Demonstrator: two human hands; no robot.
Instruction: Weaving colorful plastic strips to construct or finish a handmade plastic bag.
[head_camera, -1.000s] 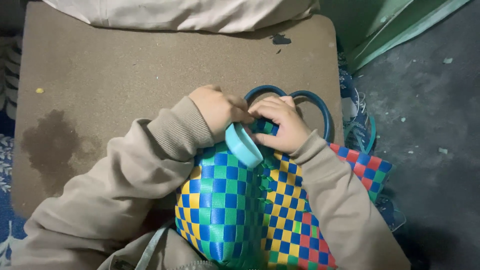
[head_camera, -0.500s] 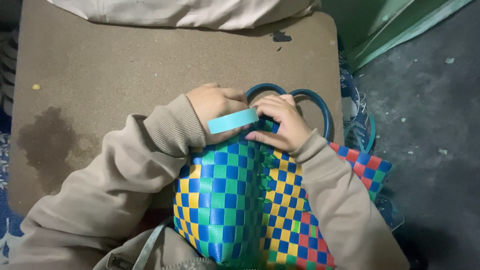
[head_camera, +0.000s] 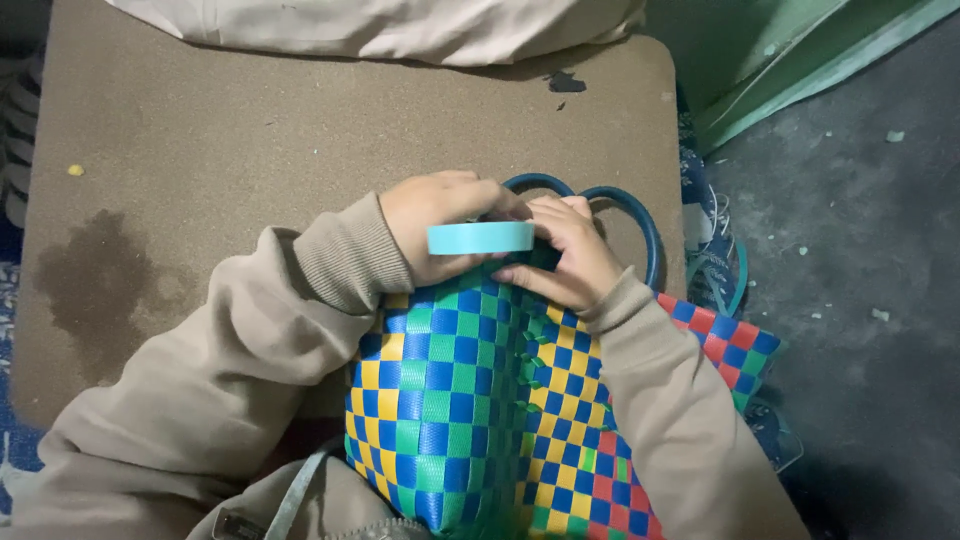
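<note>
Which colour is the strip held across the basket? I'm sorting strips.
Light turquoise strip, best seen in the head view.

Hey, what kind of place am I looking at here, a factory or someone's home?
Probably a home or small craft spot on the floor: a woven plastic basket on a brown mat, a bare grey floor, and a cushion.

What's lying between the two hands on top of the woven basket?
In the head view, a flat light-blue strap spans from the left hand to the right hand, above the woven basket.
</note>
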